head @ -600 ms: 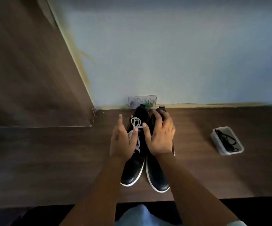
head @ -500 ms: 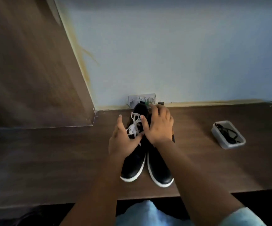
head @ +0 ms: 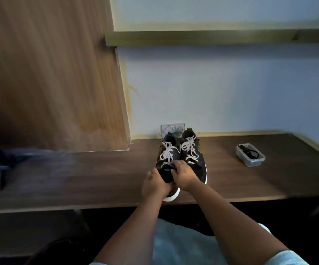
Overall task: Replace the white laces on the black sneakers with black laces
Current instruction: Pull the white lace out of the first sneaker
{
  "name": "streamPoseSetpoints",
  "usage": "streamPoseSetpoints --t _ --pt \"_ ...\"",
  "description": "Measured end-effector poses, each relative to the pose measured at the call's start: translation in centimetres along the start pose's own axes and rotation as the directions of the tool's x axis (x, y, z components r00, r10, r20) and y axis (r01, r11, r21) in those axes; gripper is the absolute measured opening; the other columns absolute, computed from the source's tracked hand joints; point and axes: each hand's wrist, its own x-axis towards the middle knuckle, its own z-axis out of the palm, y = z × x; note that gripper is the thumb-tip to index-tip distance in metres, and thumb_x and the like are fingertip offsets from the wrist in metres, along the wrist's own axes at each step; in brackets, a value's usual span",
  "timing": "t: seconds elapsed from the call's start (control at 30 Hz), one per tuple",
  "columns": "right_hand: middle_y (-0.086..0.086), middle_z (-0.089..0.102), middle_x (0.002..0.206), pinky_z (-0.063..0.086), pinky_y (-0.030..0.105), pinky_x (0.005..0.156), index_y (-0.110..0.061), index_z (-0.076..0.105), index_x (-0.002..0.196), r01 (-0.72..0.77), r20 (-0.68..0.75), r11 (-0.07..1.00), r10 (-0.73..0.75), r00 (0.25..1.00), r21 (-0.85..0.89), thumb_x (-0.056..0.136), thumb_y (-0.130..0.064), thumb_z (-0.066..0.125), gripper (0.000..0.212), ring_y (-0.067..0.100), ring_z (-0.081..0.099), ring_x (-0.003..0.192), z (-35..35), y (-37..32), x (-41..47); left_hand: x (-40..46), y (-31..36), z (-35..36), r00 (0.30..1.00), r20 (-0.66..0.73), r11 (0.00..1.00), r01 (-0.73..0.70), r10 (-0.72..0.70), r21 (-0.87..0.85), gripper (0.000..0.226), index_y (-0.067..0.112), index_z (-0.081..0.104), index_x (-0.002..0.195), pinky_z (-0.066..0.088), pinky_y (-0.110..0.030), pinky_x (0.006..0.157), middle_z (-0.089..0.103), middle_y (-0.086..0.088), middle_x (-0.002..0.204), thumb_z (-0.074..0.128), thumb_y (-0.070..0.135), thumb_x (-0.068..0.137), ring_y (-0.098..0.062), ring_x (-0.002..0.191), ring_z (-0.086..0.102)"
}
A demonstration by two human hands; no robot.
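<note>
- Black sneakers (head: 181, 157) sit side by side on the dark wooden table (head: 97, 178), heels toward the wall and toes toward the person.
- Both shoes have white laces (head: 169, 153) in them, tied in loose bows, so I think the job has only just begun.
- White laces look soft and floppy. They should bend any way you pull them and weigh almost nothing.
- A good place to take one is the loose end of a bow. A gentle tug there should undo it, I think.
- The shoes look light, with soft tops and firm white soles. Holding one by the toe should keep it from sliding.
- The left hand (head: 155, 185) is curled around the toe of the left shoe and holds it.
- The right hand (head: 183, 175) rests on top of the same shoe with bent fingers, near the lowest lace. I cannot tell if it pinches the lace or only holds the shoe.
- Black laces (head: 249, 152) lie in a small clear plastic box (head: 250, 161) on the table, well apart from the shoes, to the right.
- A white wall socket (head: 172, 128) is just behind the heels.
- A wooden panel (head: 50, 73) stands to the left and a shelf (head: 212, 38) hangs above.
- Nothing sits between the hands and the bows, or between the shoes and the box.
</note>
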Motion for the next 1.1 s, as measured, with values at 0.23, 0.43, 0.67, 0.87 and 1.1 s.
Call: streamPoseSetpoints --t 0.23,0.43,0.67,0.87,1.1 --pt "0.018 0.056 0.118 0.040 0.034 0.091 -0.003 0.052 0.120 -0.053 -0.115 0.993 0.065 0.991 0.105 0.096 -0.026 0.051 0.034 0.033 0.053 0.112 -0.2 -0.3 1.7 0.5 1.0 -2.7 0.976 0.212 0.985 -0.082 0.049 0.150 0.056 0.023 0.059 0.109 0.048 -0.027 0.077 0.065 -0.002 0.117 0.078 0.054 0.067 -0.024 0.106 0.063" --pt "0.011 0.061 0.108 0.041 0.030 0.078 -0.017 0.036 0.138 -0.030 -0.255 0.955 0.108 0.961 0.294 0.092 -0.003 0.038 0.048 0.030 0.059 0.096 -0.7 0.6 2.0 4.2 0.7 -5.7 0.930 0.367 0.988 0.036 0.023 -0.153 0.028 0.013 0.063 0.110 0.045 -0.029 0.069 0.064 -0.008 0.111 0.061 0.035 0.092 -0.023 0.087 0.060" --pt "0.010 0.060 0.109 0.047 0.031 0.085 -0.006 0.066 0.114 0.151 -0.310 0.987 -0.129 0.942 0.049 0.090 -0.004 0.053 0.027 0.028 0.060 0.097 -1.6 2.4 7.1 8.8 1.7 -1.9 0.955 -0.195 0.930 -0.270 0.225 -0.250 0.020 0.021 0.069 0.099 0.051 -0.026 0.083 0.069 0.004 0.099 0.057 0.008 0.090 -0.013 0.088 0.063" --pt "0.003 0.064 0.086 0.046 0.031 0.069 -0.012 0.066 0.086 0.176 -0.429 0.984 -0.148 0.891 0.027 0.086 -0.007 0.062 0.006 0.020 0.058 0.080 -1.8 4.4 7.5 11.3 1.4 0.2 0.948 -0.188 0.911 -0.304 0.258 -0.280 0.016 0.018 0.071 0.105 0.053 -0.030 0.082 0.070 0.005 0.098 0.060 0.022 0.093 -0.014 0.087 0.064" --pt "0.003 0.058 0.091 0.033 0.019 0.067 -0.007 0.061 0.097 -0.074 -0.476 0.942 0.232 0.848 0.328 0.095 -0.016 0.055 0.011 0.018 0.053 0.082 -4.7 6.1 8.0 11.4 0.5 1.0 0.922 -0.251 0.908 -0.353 0.296 -0.227 0.021 0.025 0.070 0.097 0.050 -0.028 0.069 0.066 0.009 0.091 0.052 0.036 0.096 -0.010 0.081 0.061"
